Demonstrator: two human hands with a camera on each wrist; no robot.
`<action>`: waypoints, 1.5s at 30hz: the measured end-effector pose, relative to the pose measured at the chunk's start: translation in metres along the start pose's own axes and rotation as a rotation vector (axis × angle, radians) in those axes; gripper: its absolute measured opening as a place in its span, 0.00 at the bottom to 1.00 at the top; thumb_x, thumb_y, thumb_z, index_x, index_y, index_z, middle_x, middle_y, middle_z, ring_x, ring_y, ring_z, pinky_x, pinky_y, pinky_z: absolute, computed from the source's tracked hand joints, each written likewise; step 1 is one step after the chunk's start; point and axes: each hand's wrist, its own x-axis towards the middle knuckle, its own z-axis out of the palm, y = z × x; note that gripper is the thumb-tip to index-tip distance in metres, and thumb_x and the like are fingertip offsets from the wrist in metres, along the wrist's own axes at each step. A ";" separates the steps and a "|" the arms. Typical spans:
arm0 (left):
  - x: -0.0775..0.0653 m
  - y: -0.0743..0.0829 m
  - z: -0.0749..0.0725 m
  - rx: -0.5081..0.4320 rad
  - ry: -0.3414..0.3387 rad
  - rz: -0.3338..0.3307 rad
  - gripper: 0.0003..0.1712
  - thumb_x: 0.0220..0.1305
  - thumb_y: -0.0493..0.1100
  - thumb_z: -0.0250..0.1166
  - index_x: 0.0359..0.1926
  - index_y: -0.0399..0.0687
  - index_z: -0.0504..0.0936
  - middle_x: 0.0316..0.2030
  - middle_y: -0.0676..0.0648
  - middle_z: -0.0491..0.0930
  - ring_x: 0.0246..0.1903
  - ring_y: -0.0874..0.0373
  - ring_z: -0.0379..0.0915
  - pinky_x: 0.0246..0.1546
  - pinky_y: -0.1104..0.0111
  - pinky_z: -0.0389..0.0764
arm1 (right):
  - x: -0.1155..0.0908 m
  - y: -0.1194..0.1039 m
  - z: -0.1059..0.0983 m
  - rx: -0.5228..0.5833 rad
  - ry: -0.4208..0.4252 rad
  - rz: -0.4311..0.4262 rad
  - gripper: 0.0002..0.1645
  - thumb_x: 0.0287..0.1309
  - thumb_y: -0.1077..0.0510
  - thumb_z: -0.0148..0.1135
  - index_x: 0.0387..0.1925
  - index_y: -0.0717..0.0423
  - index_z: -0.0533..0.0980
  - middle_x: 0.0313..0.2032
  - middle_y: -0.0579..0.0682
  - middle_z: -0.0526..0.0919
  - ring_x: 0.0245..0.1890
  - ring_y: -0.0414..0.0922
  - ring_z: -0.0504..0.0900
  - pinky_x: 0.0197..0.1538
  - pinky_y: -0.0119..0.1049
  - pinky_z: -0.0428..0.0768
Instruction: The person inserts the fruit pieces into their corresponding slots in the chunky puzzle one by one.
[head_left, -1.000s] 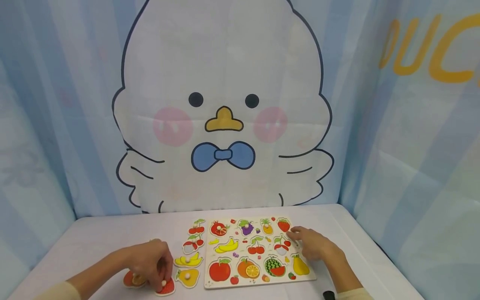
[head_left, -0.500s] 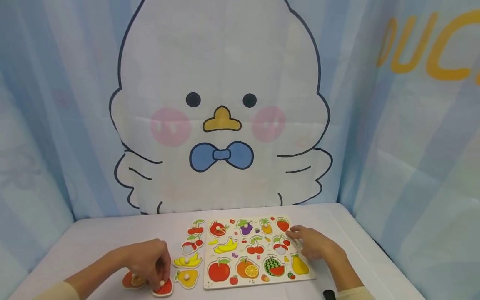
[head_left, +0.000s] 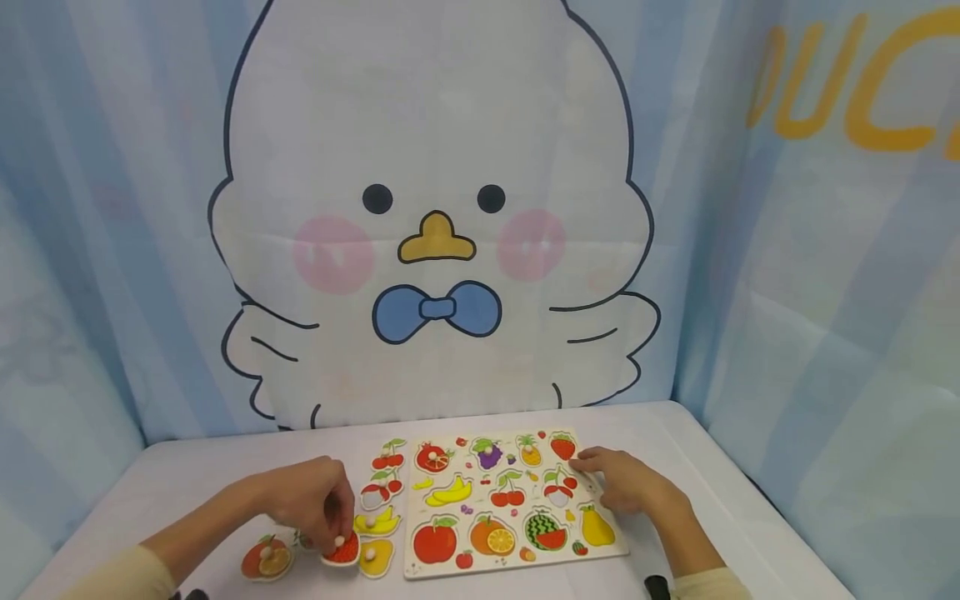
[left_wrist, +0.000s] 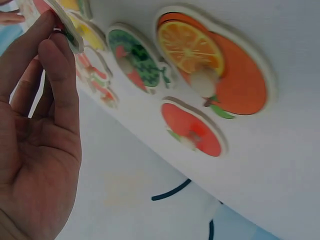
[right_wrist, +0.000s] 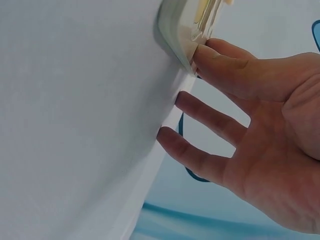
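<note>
My left hand (head_left: 311, 504) pinches a strawberry puzzle piece (head_left: 344, 551) by its white knob. The piece is tilted and overlaps the edge of the pear piece (head_left: 379, 562) in the head view. In the left wrist view, thumb and fingertips meet at the strawberry piece's upper end. My right hand (head_left: 622, 481) rests at the right edge of the fruit puzzle board (head_left: 481, 521). Its thumb (right_wrist: 220, 65) touches the board's corner, with two other fingers reaching straight to the table. Knobbed pomegranate (head_left: 432, 457), grape (head_left: 488, 454) and pineapple (head_left: 530, 452) pieces sit in the board's back row.
Between the left hand and the board lie the banana (head_left: 378, 522), red-and-white fruit (head_left: 381, 489) and cherry (head_left: 388, 458) pieces. An orange piece (head_left: 264, 559), a watermelon piece (left_wrist: 135, 57) and a red piece (left_wrist: 192, 129) lie around the left wrist. A printed curtain (head_left: 450, 367) stands behind the table.
My left hand has lifted the strawberry piece and moved it slightly right and away from me, towards the pear and banana pieces. The right hand keeps its place at the board's edge.
</note>
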 end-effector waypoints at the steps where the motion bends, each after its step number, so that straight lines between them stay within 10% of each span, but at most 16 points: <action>1: 0.003 0.002 -0.001 0.009 0.003 0.010 0.08 0.45 0.40 0.77 0.24 0.57 0.85 0.21 0.56 0.80 0.21 0.65 0.71 0.25 0.74 0.76 | 0.000 0.000 0.000 0.004 0.002 0.001 0.35 0.48 0.72 0.66 0.59 0.48 0.76 0.63 0.52 0.71 0.63 0.60 0.66 0.62 0.62 0.64; 45: 0.148 0.068 0.006 0.231 -0.006 0.187 0.07 0.49 0.41 0.76 0.25 0.59 0.86 0.23 0.60 0.81 0.24 0.66 0.74 0.30 0.75 0.79 | 0.002 -0.003 0.002 0.018 0.029 0.067 0.35 0.45 0.73 0.68 0.56 0.46 0.78 0.61 0.50 0.73 0.62 0.58 0.68 0.61 0.59 0.68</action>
